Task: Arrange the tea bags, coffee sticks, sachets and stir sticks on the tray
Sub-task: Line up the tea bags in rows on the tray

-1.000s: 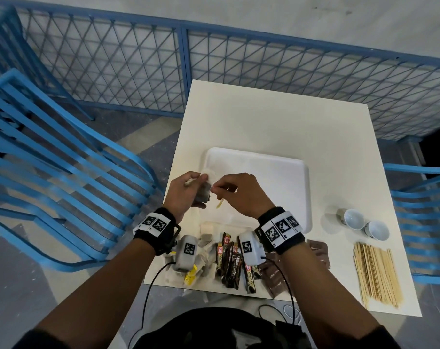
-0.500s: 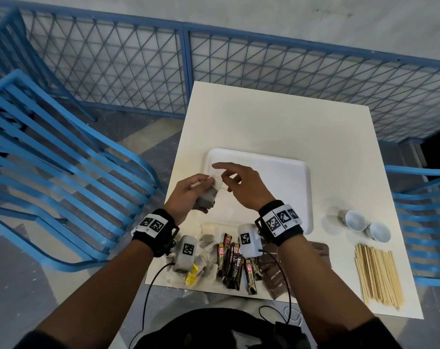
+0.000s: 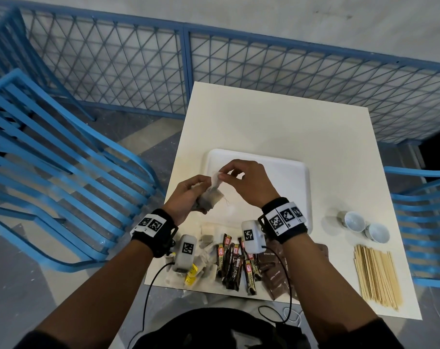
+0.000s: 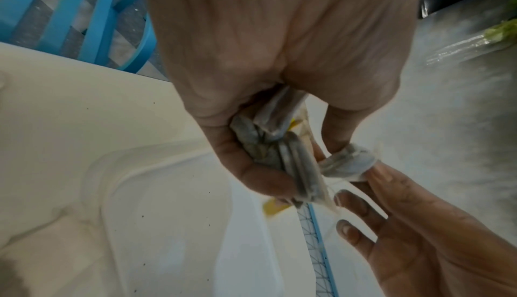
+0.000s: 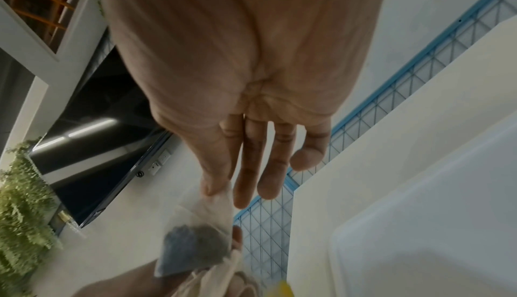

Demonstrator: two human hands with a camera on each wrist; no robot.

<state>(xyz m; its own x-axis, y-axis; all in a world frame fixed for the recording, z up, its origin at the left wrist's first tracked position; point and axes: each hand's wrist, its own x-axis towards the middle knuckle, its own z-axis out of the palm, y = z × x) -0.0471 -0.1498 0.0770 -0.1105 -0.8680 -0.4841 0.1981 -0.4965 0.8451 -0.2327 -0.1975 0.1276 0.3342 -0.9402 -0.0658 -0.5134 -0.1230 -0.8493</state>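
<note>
Standing on the table (image 3: 277, 122), the white tray (image 3: 289, 177) lies near its front edge; above the tray's front-left corner the left hand (image 3: 186, 197) grips a bunch of tea bags (image 3: 210, 199); the right hand (image 3: 246, 182) pinches one bag (image 3: 216, 178) from it.

Hardly any text is reading clearly. Brown sachets (image 3: 274, 270) lying at the bench's near edge are showing pale print that seems to start "Brown Su…", the rest too small. Coffee sticks (image 3: 235, 263) beside them are carrying red-and-white logo patches, wording illegible. Black-and-white square marker codes, no letters, are showing on both wristbands (image 3: 285, 217) and on the white wrist-camera housings (image 3: 250, 236).
</note>
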